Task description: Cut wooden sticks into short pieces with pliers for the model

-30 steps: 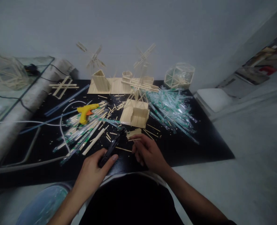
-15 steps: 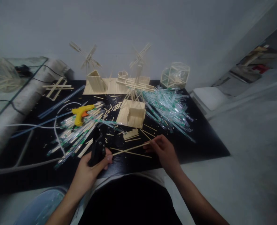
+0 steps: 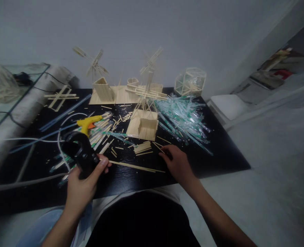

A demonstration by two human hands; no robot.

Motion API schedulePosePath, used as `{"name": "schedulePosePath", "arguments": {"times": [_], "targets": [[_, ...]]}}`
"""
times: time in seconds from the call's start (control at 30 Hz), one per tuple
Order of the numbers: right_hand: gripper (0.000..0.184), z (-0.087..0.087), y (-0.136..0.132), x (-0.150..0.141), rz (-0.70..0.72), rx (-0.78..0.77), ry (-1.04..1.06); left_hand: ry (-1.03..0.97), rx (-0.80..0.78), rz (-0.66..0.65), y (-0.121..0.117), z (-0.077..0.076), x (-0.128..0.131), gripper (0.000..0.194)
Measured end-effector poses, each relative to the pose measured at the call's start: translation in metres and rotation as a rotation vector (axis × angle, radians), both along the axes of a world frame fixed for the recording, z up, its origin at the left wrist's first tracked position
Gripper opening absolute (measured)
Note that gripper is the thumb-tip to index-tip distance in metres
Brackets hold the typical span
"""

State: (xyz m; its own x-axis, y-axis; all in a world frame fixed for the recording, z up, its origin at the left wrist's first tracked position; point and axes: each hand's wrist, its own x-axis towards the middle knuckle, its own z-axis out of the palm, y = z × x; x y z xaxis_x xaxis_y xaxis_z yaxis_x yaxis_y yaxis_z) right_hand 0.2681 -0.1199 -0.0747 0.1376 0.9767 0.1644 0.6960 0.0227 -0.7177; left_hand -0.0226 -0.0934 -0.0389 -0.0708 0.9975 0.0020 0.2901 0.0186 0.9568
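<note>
Two hands, one overloaded grip

The left hand clasped a bulky black tool and pinched a long, pale wooden stick; that shared hold could let the stick twist loose. The right hand (whether its fingertips gripped anything was unclear) hovered by thin, pale wooden strips on the black table, where a nudge could scatter them.

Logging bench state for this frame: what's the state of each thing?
Left hand: closed on tool.
Right hand: grip unclear.
Black tool: held, jaws unclear.
Long stick: pinched at one end.
Glue gun: lying down, power unclear.
Short sticks: side by side.
Wrapped bundles: heaped.
</note>
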Motion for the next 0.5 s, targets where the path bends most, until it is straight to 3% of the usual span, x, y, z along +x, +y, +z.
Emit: {"name": "schedulePosePath", "arguments": {"times": [0.2, 0.3, 0.43, 0.5], "targets": [[0.024, -0.006, 0.019, -0.016, 0.055, -0.122, -0.456, 0.057, 0.024, 0.014, 0.005, 0.001, -0.005, 0.026], [0.031, -0.004, 0.017, -0.017, 0.06, -0.173, -0.576, 0.042, 0.012, -0.012, 0.007, 0.003, -0.004, 0.028], [0.042, 0.007, 0.01, -0.011, 0.069, -0.112, -0.367, 0.053, 0.06, -0.04, 0.013, 0.01, 0.004, 0.027], [0.035, 0.015, 0.007, -0.009, 0.115, -0.088, -0.173, 0.074, 0.096, -0.056, 0.019, 0.015, 0.01, 0.025]]}}
